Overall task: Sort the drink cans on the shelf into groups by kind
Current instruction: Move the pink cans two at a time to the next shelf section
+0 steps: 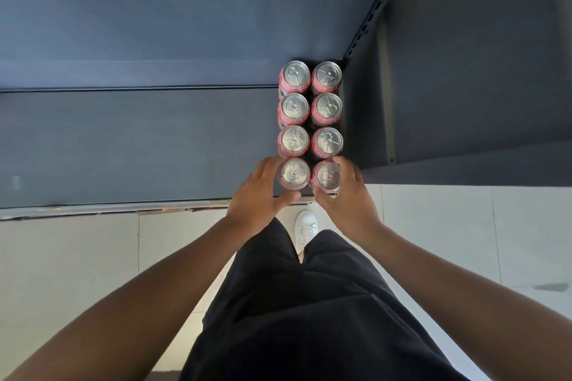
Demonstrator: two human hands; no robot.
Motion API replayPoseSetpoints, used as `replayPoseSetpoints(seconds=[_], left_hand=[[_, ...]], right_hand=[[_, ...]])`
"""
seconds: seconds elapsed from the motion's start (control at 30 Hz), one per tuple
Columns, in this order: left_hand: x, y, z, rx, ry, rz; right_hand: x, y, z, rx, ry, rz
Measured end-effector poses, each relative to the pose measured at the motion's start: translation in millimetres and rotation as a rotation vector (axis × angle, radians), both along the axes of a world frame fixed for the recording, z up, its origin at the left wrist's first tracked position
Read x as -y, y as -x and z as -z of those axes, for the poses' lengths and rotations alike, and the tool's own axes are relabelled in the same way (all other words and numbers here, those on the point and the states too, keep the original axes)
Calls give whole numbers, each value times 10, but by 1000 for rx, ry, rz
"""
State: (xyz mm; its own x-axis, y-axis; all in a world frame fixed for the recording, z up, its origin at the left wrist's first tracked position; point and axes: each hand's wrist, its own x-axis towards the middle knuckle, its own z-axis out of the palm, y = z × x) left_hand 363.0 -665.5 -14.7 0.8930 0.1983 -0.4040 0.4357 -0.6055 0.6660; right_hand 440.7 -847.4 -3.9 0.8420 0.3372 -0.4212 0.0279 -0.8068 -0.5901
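Note:
Several pink drink cans with silver tops stand upright in two tight columns at the right end of the dark shelf (123,148), seen from above. My left hand (258,195) wraps the front left can (295,172), fingers on its left side and thumb in front. My right hand (348,198) wraps the front right can (328,176) from its right side. Behind them stand further pairs, the rearmost being the back left can (295,74) and back right can (327,74). All visible cans look like the same pink kind.
A dark upright side panel (371,102) with slots borders the cans on the right. The shelf's worn front edge (108,210) runs left. Below are a pale tiled floor (464,241), my dark trousers and a white shoe (306,229).

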Motion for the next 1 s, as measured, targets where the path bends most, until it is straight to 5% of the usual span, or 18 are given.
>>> replayPoseSetpoints(seconds=[0.23,0.47,1.0], left_hand=[[-5,368,-462,245,-428,200],[-5,876,-1043,206,-685,126],[-670,2290,-1584,100,-874,-256]], right_hand=[[-7,106,-545,263,-7,-399],[-88,148,-1034,497,42,-831],[-1433,929,-1712,597,-56,-1139]])
